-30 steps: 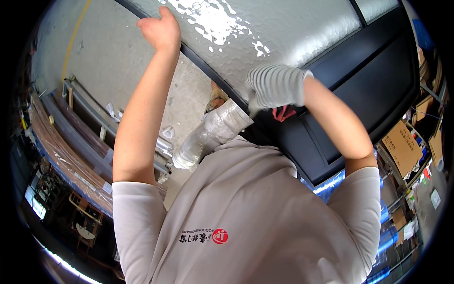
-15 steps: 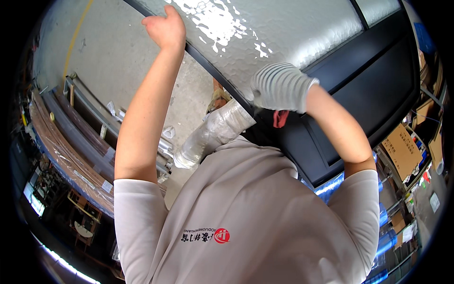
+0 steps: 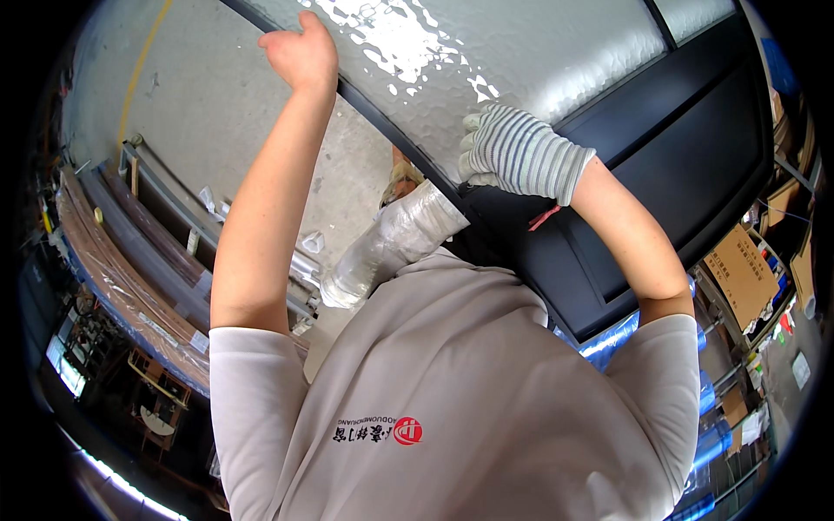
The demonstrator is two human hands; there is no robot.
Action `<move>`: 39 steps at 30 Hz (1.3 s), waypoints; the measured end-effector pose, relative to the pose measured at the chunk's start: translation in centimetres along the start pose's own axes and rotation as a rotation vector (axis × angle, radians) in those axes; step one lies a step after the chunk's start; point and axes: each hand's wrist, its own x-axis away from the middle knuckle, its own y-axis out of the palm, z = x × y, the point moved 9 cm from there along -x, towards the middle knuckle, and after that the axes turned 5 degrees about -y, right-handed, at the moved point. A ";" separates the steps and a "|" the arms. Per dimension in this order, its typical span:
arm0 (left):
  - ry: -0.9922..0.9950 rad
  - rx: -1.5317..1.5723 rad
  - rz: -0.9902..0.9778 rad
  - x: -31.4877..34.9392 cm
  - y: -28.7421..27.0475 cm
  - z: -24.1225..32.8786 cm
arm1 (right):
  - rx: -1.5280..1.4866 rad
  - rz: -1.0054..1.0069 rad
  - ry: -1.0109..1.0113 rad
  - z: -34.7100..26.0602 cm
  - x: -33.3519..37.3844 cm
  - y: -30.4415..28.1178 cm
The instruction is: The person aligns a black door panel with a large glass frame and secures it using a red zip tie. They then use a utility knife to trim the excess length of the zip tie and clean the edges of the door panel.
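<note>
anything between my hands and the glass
Only the striped glove on the right hand, over the glass; what lies under it is hidden. Nothing visible blocks the left hand, at the edge of the black frame. A red strip shows near the glove.

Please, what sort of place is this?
Probably a workshop: a black panel with a textured translucent pane, long brown lengths wrapped in clear plastic, and a yellow line on a grey concrete floor.

Black-framed glass panel (image 3: 599, 91): upper part cut off by top edge. Gloved right hand (image 3: 526, 154): palm hidden. Red item (image 3: 544, 218): partly behind that hand, kind unclear. Shelf clutter (image 3: 772, 276): too small to identify.
</note>
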 end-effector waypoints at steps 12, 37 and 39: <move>-0.008 -0.023 0.013 0.0 0.0 0.0 | -0.020 0.055 -0.037 -0.8 0.4 -1.0; -0.015 -0.031 -0.019 -0.1 0.3 0.1 | -0.148 0.628 0.566 -4.4 8.1 -0.9; -0.012 -0.058 -0.019 -0.1 0.3 0.2 | -0.155 0.666 0.640 -4.8 8.3 0.0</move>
